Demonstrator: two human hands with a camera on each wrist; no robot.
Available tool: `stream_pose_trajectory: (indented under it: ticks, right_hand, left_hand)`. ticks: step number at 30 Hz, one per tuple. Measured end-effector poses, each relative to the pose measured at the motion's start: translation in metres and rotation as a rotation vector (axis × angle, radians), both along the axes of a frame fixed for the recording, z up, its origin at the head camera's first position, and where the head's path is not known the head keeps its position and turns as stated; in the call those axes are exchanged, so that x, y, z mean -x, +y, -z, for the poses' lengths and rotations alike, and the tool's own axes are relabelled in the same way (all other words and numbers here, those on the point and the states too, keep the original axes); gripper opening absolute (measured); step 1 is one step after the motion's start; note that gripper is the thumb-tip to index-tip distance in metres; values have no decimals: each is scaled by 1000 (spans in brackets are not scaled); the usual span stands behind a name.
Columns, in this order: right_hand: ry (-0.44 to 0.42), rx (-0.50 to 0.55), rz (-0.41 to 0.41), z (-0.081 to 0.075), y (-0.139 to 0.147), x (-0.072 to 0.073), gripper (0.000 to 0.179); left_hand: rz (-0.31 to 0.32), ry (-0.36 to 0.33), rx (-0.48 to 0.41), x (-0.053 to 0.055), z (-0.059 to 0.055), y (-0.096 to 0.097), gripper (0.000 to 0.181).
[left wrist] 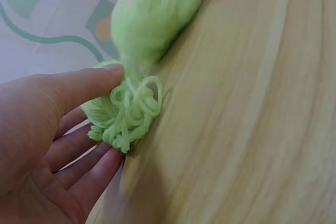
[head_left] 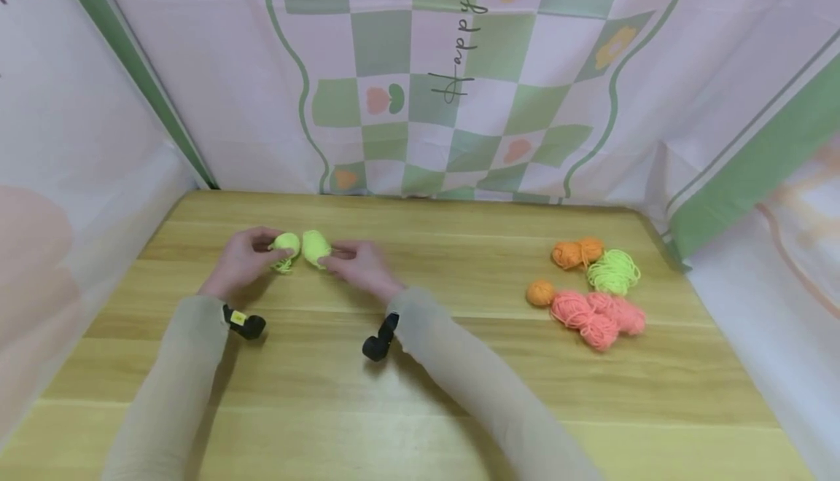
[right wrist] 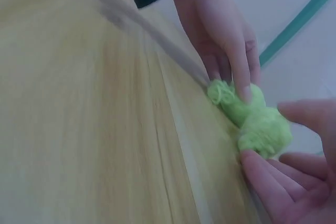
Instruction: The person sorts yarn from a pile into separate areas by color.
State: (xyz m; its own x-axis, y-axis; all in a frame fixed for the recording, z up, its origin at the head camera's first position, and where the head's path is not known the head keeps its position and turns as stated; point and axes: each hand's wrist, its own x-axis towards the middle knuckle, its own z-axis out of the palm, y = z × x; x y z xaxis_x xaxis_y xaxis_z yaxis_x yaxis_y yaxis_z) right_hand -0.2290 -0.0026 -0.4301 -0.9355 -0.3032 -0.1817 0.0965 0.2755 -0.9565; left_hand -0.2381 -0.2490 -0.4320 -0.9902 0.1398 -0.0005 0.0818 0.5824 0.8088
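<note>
At the far left of the table, my left hand (head_left: 241, 261) pinches a small yellow-green ball of yarn (head_left: 286, 243) between thumb and fingers. Loose loops of its strand (left wrist: 131, 111) bunch out past the thumb in the left wrist view. My right hand (head_left: 364, 271) holds a second yellow-green ball of yarn (head_left: 316, 247) by its right side, thumb at the near edge. This ball is smoother and longer, and in the right wrist view (right wrist: 266, 132) it overlaps the first. Both balls are close over the wooden table (head_left: 302, 408).
To the right on the table sit an orange yarn bundle (head_left: 577, 252), a loose yellow-green skein (head_left: 613, 272), a small orange ball (head_left: 541, 293) and pink yarn bundles (head_left: 599, 318). A patterned curtain (head_left: 440, 146) stands behind the table's far edge, with cloth at both sides.
</note>
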Motion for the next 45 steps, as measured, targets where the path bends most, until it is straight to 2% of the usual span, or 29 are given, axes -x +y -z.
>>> stream_pose_trajectory:
  ticks: [5, 10, 15, 17, 22, 28, 34, 45]
  right_hand:
    - [21, -14, -139, 0, -9, -3, 61]
    - [31, 0, -200, 0, -15, -6, 65]
    - [77, -60, -246, 1, -17, -8, 64]
    - [79, -69, -247, 1, -16, -9, 64]
    - [51, 9, -226, -2, -9, -8, 62]
    - [107, 73, -204, -19, 11, -4, 62]
    - [192, 92, -164, -35, 44, -3, 58]
    - [282, 105, -105, -57, 107, -6, 51]
  left_hand:
    - [1, 14, 16, 0, 0, -2, 49]
    - [-33, 20, 4, -3, 0, -7, 55]
    - [-81, 63, -29, -6, -1, -11, 57]
    - [-94, 67, -20, -7, -2, -11, 58]
    - [-125, 59, -37, -7, -11, -6, 68]
    - [-149, 157, -7, -7, -24, 7, 64]
    - [-104, 250, -6, -7, -30, 25, 59]
    - [-36, 305, -38, -14, -33, 61, 59]
